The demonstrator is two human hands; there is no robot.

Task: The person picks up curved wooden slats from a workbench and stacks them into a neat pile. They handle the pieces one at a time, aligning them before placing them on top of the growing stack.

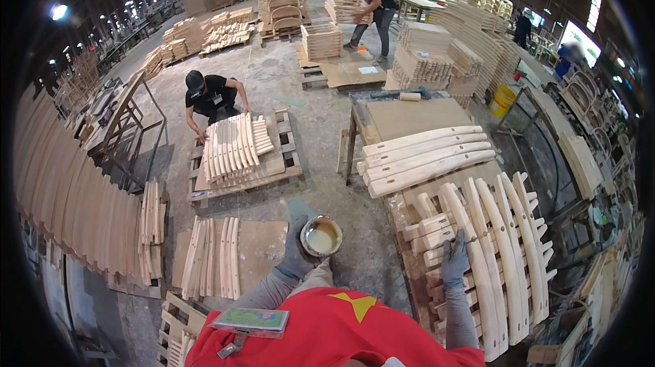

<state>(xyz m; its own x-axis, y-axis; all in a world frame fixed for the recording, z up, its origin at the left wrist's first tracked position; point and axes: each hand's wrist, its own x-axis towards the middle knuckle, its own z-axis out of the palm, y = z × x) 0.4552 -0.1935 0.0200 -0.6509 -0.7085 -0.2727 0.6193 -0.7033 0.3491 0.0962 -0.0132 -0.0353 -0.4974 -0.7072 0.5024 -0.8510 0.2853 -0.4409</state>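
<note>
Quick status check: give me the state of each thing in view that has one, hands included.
Left hand: gloved, gripping the tin.
Tin: open, upright, holding pale liquid.
Right hand: gloved, resting on the curved wooden pieces, seemingly pinching a small tool.
Curved wooden pieces: lying side by side on the workbench.
Straight slats: stacked flat.

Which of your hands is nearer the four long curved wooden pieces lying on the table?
Right. The right hand rests on the stacked curved parts just below the four long pieces; the left hand holds the glue tin, off to their lower left.
</note>
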